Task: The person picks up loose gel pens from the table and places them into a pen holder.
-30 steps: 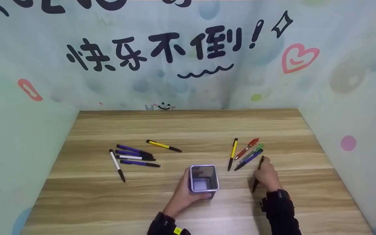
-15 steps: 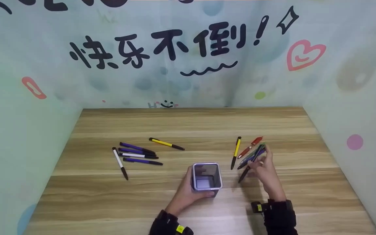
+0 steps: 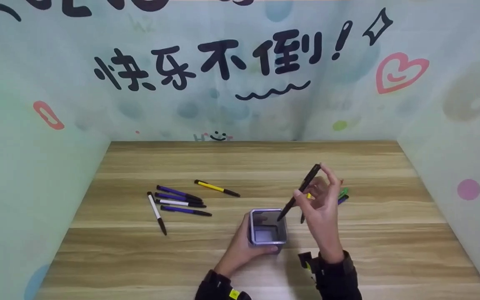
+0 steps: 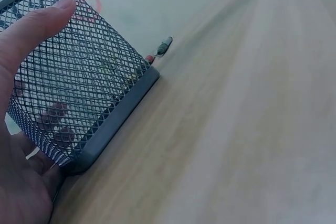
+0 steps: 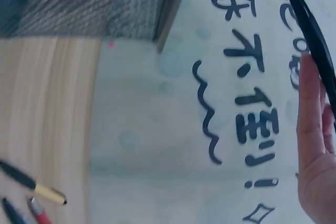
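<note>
A square mesh pen holder (image 3: 268, 243) stands upright on the table, its grey floor showing through the open top. My left hand (image 3: 240, 246) grips it from the left, and in the left wrist view the thumb lies across the mesh wall (image 4: 79, 77). Above the table to the right, my right hand (image 3: 322, 221) holds a black pen (image 3: 308, 178) between thumb and fingers. That pen slants, its lower tip over the holder's right rim area; whether it is inside cannot be told. The right wrist view shows the pen (image 5: 312, 32) at its right edge.
On the left lie several blue and white pens, among them a white pen (image 3: 156, 213), and a yellow pen (image 3: 217, 188) farther back. Behind my right hand, partly hidden, are a green pen (image 3: 343, 192) and others. Printed cloth walls (image 3: 248, 116) border the wooden table.
My right hand has lifted the black pen off the table on the right, tilted it and brought it left to the pen holder. The left hand still holds the pen holder.
</note>
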